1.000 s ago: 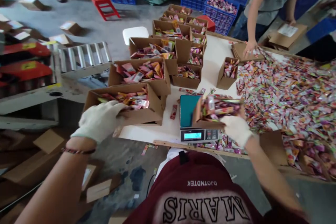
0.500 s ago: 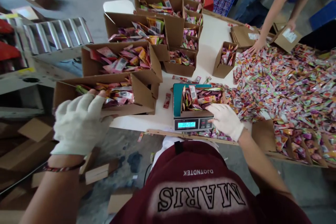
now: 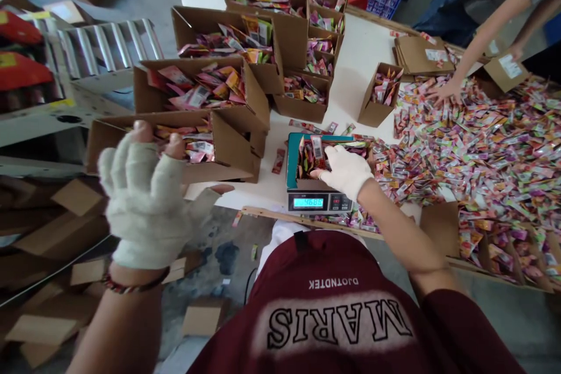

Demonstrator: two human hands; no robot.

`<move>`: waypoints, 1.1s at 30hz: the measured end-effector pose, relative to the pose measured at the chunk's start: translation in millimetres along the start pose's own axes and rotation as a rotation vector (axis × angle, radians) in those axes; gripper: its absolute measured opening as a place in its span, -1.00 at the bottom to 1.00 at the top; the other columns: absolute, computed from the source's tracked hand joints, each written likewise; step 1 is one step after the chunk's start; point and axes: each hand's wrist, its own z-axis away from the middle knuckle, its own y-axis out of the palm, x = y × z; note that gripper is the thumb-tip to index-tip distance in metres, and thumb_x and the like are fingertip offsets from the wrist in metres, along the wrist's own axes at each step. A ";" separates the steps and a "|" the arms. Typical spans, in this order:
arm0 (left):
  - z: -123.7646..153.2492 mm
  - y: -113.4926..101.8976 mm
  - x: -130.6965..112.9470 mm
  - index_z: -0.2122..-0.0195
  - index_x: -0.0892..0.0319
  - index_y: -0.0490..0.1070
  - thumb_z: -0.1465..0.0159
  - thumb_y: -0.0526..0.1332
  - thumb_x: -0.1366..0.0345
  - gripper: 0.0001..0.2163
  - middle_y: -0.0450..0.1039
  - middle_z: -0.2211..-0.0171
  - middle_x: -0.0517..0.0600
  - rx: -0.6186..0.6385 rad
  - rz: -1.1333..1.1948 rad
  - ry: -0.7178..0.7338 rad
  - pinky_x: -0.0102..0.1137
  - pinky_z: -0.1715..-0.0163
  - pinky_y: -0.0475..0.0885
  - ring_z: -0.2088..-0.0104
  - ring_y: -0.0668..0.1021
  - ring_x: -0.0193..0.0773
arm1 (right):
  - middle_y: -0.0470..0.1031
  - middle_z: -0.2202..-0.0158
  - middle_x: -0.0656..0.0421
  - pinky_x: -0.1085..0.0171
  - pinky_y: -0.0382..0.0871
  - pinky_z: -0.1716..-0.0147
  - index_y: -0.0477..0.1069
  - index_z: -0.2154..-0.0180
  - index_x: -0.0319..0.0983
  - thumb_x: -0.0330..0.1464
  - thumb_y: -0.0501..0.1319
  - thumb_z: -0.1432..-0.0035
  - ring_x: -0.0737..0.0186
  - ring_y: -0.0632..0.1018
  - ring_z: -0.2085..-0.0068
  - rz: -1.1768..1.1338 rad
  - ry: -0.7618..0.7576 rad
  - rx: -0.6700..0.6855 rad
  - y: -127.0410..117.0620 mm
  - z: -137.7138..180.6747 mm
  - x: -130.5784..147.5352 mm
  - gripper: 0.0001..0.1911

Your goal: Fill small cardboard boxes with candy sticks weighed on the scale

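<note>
My left hand [image 3: 144,198], in a white fingerless glove, is lifted with fingers spread just in front of the nearest cardboard box [image 3: 232,152], which is full of colourful sachets; it holds nothing. My right hand [image 3: 346,169], also gloved, lies on the sachets inside a small open box [image 3: 304,184]. That box stands on a teal digital scale [image 3: 291,158] with a lit display [image 3: 309,203] at the table's near edge. Whether the right fingers grip any sachets is hidden.
A big loose pile of sachets [image 3: 482,140] covers the right of the white table [image 3: 350,64]. Rows of filled boxes [image 3: 205,82] stretch away on the left. A co-worker's hand [image 3: 442,93] reaches into the pile near flat cartons [image 3: 416,52]. A roller conveyor [image 3: 105,44] runs at left.
My right hand set the small box on the scale, then moved from its front edge onto the sachets inside. My left hand came off the near box's edge and rose with fingers spread.
</note>
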 end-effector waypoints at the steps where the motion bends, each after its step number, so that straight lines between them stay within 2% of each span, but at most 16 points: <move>1: 0.0 1.6 -9.2 -0.49 -0.02 0.02 -0.07 0.47 -0.13 0.03 0.10 -0.47 0.21 0.007 0.016 0.000 0.19 -0.34 0.22 -0.39 0.29 0.29 | 0.47 -0.13 -0.19 0.05 0.50 0.05 0.40 -0.15 -0.32 0.06 0.20 -0.30 -0.15 0.62 0.00 0.016 0.007 0.054 3.8 -9.9 1.2 -0.35; 3: 3.1 7.9 -30.0 -0.47 -0.04 0.04 -0.14 0.47 -0.03 -0.06 0.13 -0.46 0.20 0.060 0.078 -0.019 0.16 -0.34 0.27 -0.39 0.31 0.24 | 0.49 -0.13 -0.23 0.02 0.49 0.02 0.40 -0.17 -0.34 -0.11 0.25 -0.29 -0.20 0.61 -0.05 0.030 0.006 0.116 13.3 -27.6 -0.9 -0.43; 6: 10.1 26.2 -66.4 -0.40 0.00 0.16 -0.31 0.35 0.14 -0.33 0.21 -0.41 0.19 0.209 0.273 -0.120 0.02 -0.30 0.39 -0.36 0.37 0.10 | 0.55 -0.10 -0.19 0.07 0.48 0.00 0.41 -0.20 -0.32 -0.35 0.24 -0.24 -0.16 0.61 -0.07 0.010 -0.048 0.121 22.4 -41.8 -11.9 -0.50; 9: 9.2 51.6 -99.6 -0.32 0.10 0.28 -0.42 0.15 0.27 -0.56 0.28 -0.36 0.21 0.343 0.506 -0.199 -0.10 -0.27 0.44 -0.34 0.40 -0.02 | 0.60 -0.07 -0.06 0.17 0.44 -0.05 0.49 -0.14 -0.25 -0.34 0.23 -0.26 -0.04 0.61 -0.08 -0.031 -0.129 0.079 18.4 -35.3 -31.6 -0.58; 12: -7.0 72.9 -119.5 -0.29 0.16 0.33 -0.43 0.06 0.31 -0.59 0.33 -0.31 0.21 0.408 0.578 -0.223 -0.13 -0.28 0.43 -0.30 0.43 -0.05 | 0.65 0.01 0.05 0.25 0.44 -0.01 0.57 -0.03 -0.22 -0.30 0.18 -0.31 0.09 0.63 -0.01 -0.251 -0.210 -0.088 6.5 -7.3 -64.5 -0.68; 15: -36.0 81.9 -129.3 -0.21 0.15 0.41 -0.41 0.05 0.33 -0.63 0.41 -0.21 0.16 0.520 0.433 -0.197 -0.15 -0.21 0.46 -0.16 0.51 -0.05 | 0.66 0.08 0.04 0.26 0.45 0.08 0.60 0.07 -0.24 -0.22 0.16 -0.34 0.13 0.64 0.09 -0.416 -0.175 -0.297 -4.2 38.6 -113.1 -0.68; 17: -57.5 83.2 -135.1 -0.12 0.15 0.44 -0.39 0.09 0.31 -0.68 0.44 -0.12 0.15 0.653 0.260 -0.145 -0.14 -0.11 0.50 -0.08 0.53 -0.01 | 0.66 0.15 -0.01 0.23 0.45 0.13 0.61 0.17 -0.26 -0.17 0.18 -0.34 0.09 0.64 0.13 -0.321 -0.078 -0.338 -8.1 74.3 -150.7 -0.66; 19: -75.9 84.3 -142.2 -0.10 0.16 0.42 -0.34 0.18 0.26 -0.68 0.42 -0.06 0.17 0.795 0.090 -0.122 -0.14 0.02 0.53 -0.02 0.54 0.05 | 0.64 0.24 -0.06 0.19 0.45 0.16 0.60 0.25 -0.27 -0.18 0.20 -0.32 0.03 0.64 0.18 -0.130 0.062 -0.284 -9.5 107.5 -184.8 -0.68; 21: -87.4 87.5 -150.4 -0.14 0.18 0.35 -0.29 0.26 0.21 -0.60 0.37 -0.07 0.20 0.904 -0.016 -0.130 -0.17 0.13 0.53 0.01 0.53 0.08 | 0.61 0.18 -0.13 0.14 0.47 0.16 0.57 0.13 -0.31 -0.20 0.26 -0.27 -0.05 0.64 0.17 0.037 0.206 -0.249 -9.6 130.9 -206.1 -0.69; 22: -90.0 90.2 -154.5 -0.16 0.19 0.32 -0.28 0.27 0.21 -0.57 0.34 -0.08 0.22 0.937 -0.045 -0.139 -0.19 0.18 0.53 0.01 0.53 0.08 | 0.59 0.08 -0.18 0.11 0.49 0.14 0.53 0.01 -0.34 -0.20 0.28 -0.24 -0.09 0.64 0.11 0.082 0.236 -0.261 -9.2 137.0 -209.2 -0.60; 24: -89.2 96.8 -162.4 -0.17 0.22 0.28 -0.32 0.20 0.29 -0.60 0.31 -0.10 0.25 0.965 -0.081 -0.161 -0.23 0.25 0.52 0.03 0.53 0.07 | 0.47 -0.14 -0.23 0.06 0.51 0.03 0.38 -0.20 -0.36 -0.19 0.29 -0.24 -0.13 0.59 -0.06 0.071 0.138 -0.308 -6.8 135.7 -197.5 -0.41; 26: -82.8 103.5 -169.1 -0.15 0.23 0.29 -0.36 0.08 0.41 -0.67 0.30 -0.08 0.26 0.954 -0.101 -0.174 -0.26 0.29 0.49 0.05 0.54 0.05 | 0.38 -0.27 -0.15 0.08 0.46 -0.12 0.31 -0.28 -0.30 -0.27 0.18 -0.33 -0.04 0.51 -0.20 0.002 -0.085 -0.283 -1.0 117.4 -164.2 -0.47; 28: -74.4 108.8 -174.6 -0.11 0.23 0.31 -0.36 0.03 0.47 -0.69 0.31 -0.05 0.27 0.926 -0.106 -0.170 -0.25 0.29 0.48 0.06 0.54 0.05 | 0.40 -0.27 -0.05 0.12 0.46 -0.15 0.33 -0.26 -0.21 -0.41 0.03 -0.38 0.05 0.53 -0.19 -0.017 -0.227 -0.148 8.5 86.7 -119.3 -0.54; 29: -70.5 110.8 -177.0 -0.10 0.23 0.32 -0.36 0.05 0.45 -0.70 0.32 -0.04 0.27 0.908 -0.103 -0.160 -0.25 0.28 0.47 0.06 0.53 0.06 | 0.42 -0.25 -0.05 0.12 0.49 -0.09 0.34 -0.26 -0.19 -0.44 0.02 -0.37 0.05 0.57 -0.13 0.008 -0.230 -0.055 14.1 69.0 -97.1 -0.53; 31: -65.5 114.4 -181.0 -0.11 0.21 0.32 -0.35 0.12 0.39 -0.70 0.33 -0.02 0.27 0.869 -0.095 -0.136 -0.23 0.25 0.46 0.07 0.53 0.06 | 0.44 -0.22 -0.13 0.09 0.54 0.02 0.32 -0.27 -0.24 -0.42 0.14 -0.31 -0.05 0.62 -0.06 0.073 -0.188 0.124 24.4 33.1 -61.3 -0.49; 33: -65.3 118.5 -183.3 -0.13 0.20 0.32 -0.37 0.09 0.40 -0.69 0.35 0.00 0.27 0.829 -0.092 -0.122 -0.22 0.21 0.45 0.09 0.53 0.03 | 0.49 -0.16 -0.20 0.07 0.55 0.06 0.32 -0.27 -0.30 -0.44 0.21 -0.25 -0.12 0.63 -0.03 0.105 -0.161 0.189 30.9 1.0 -42.1 -0.45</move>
